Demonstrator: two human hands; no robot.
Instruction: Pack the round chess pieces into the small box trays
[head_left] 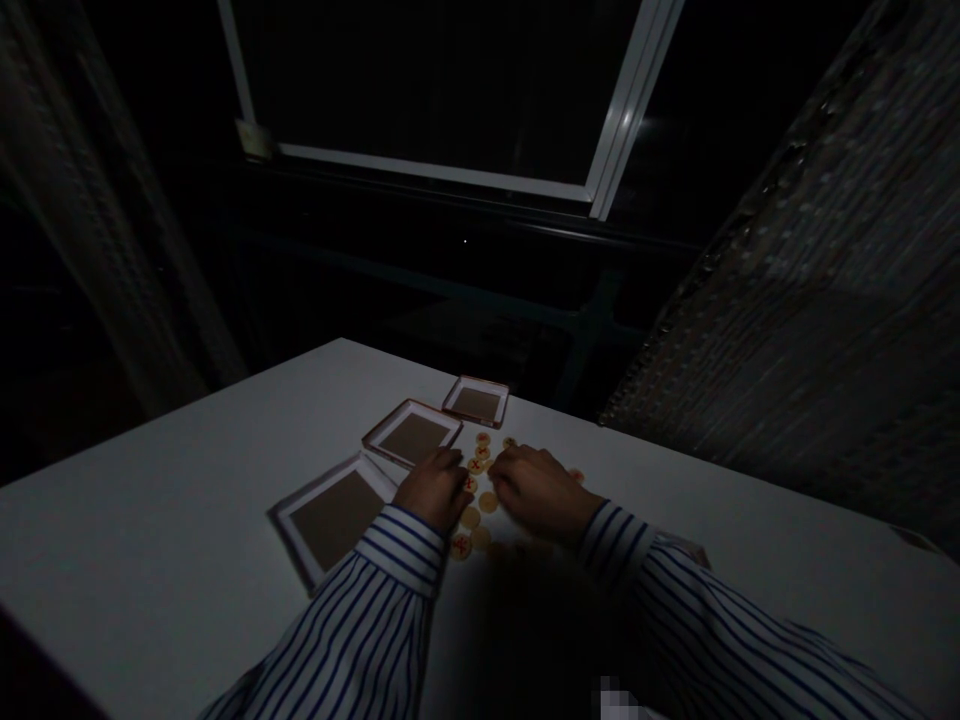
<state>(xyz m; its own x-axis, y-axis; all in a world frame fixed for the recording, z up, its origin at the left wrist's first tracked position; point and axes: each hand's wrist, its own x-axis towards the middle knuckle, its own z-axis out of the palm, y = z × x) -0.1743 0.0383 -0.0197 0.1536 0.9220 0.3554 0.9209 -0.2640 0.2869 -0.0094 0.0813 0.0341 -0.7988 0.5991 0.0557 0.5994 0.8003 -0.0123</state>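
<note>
Round wooden xiangqi pieces (482, 440), several with red characters and others showing a plain side, lie in a loose cluster on the white table (187, 480). My left hand (435, 488) is at the cluster's left side, its fingers curled around a red-marked piece (470, 484). From the right, my right hand (544, 490) reaches in with bent fingers closed at the edge of a pale piece (490, 466). Its palm and inner fingers are hidden. A plain piece (487, 502) lies between the hands, and a red-marked piece (460, 546) lies nearer me.
Three shallow boxes or lids with brown insides, a large one (337, 520), a middle one (412, 432) and a small one (476, 400), stand left and behind. A partly hidden flat item (686, 548) is by my right forearm. Curtains (840, 260) hang at both sides.
</note>
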